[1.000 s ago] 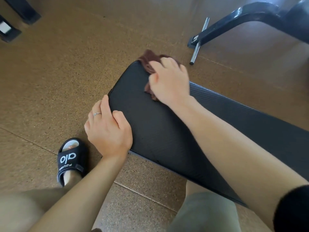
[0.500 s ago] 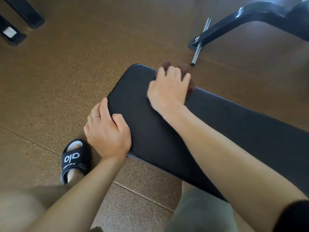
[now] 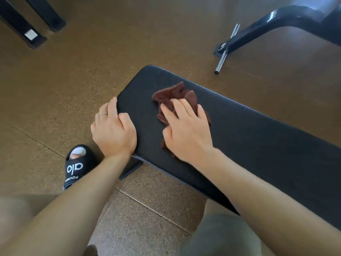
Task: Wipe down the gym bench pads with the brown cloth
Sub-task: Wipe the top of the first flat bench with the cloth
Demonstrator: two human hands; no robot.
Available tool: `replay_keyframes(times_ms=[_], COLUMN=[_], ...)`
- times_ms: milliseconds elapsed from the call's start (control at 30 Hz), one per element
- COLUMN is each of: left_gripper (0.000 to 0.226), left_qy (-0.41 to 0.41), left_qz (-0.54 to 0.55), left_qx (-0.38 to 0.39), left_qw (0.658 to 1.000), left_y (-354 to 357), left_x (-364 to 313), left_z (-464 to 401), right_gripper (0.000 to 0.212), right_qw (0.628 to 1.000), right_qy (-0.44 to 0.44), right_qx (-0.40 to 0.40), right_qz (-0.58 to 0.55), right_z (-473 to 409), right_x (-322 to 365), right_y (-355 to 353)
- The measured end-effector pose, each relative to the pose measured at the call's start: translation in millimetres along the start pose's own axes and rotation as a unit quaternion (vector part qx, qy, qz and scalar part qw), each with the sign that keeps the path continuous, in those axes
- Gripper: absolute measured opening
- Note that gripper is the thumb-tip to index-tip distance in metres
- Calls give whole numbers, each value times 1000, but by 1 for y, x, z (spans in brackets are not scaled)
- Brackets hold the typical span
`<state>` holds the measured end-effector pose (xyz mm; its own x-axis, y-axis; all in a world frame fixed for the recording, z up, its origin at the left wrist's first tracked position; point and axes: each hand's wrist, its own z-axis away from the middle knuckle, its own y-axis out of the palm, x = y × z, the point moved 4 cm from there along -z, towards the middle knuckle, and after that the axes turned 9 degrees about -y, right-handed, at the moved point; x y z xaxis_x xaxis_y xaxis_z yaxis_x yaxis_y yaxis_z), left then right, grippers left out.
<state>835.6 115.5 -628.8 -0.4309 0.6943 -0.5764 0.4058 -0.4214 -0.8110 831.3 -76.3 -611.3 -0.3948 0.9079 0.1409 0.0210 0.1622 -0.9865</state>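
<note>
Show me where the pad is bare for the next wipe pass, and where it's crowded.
Free: the long stretch of bench pad right of the right hand, and a smaller strip at the rounded end beyond the brown cloth. Crowded: the near-left corner, where the left hand grips the edge close beside the right hand pressing the cloth.

Pad: black bench pad (image 3: 249, 137), runs lower R to centre
Cloth: brown cloth (image 3: 173, 97), crumpled, on pad
R hand (image 3: 186, 130): flat on cloth
L hand (image 3: 114, 130): grips pad's end edge
Floor: brown floor (image 3: 73, 74), black slide sandal (image 3: 75, 167)
</note>
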Motion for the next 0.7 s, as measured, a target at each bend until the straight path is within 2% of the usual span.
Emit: replay_keyframes(times_ms=[67, 200, 400, 533, 600, 700], left_gripper=[64, 64, 64, 46, 40, 38], left_qy=[-6, -9, -4, -11, -18, -23], left_qz=[5, 14, 53, 159, 200, 260], left_qx=[-4, 12, 73, 214, 289, 359], left_qw=[1000, 1000, 996, 964, 936, 896], left_y=[0, 1, -8, -13, -7, 0], left_x=[-1, 3, 8, 31, 36, 42], left_z=[1, 0, -8, -39, -49, -55], right_gripper=[69, 58, 58, 55, 54, 55], right_qw=[999, 994, 1000, 998, 996, 996], right_qy=[38, 107, 22, 64, 94, 83], right_qx=[15, 26, -3, 6, -8, -30], right_qz=[6, 18, -21, -8, -5, 1], right_z=[-44, -74, 14, 39, 20, -28], right_x=[-18, -11, 70, 81, 86, 108], right_y=[-2, 7, 9, 12, 13, 17])
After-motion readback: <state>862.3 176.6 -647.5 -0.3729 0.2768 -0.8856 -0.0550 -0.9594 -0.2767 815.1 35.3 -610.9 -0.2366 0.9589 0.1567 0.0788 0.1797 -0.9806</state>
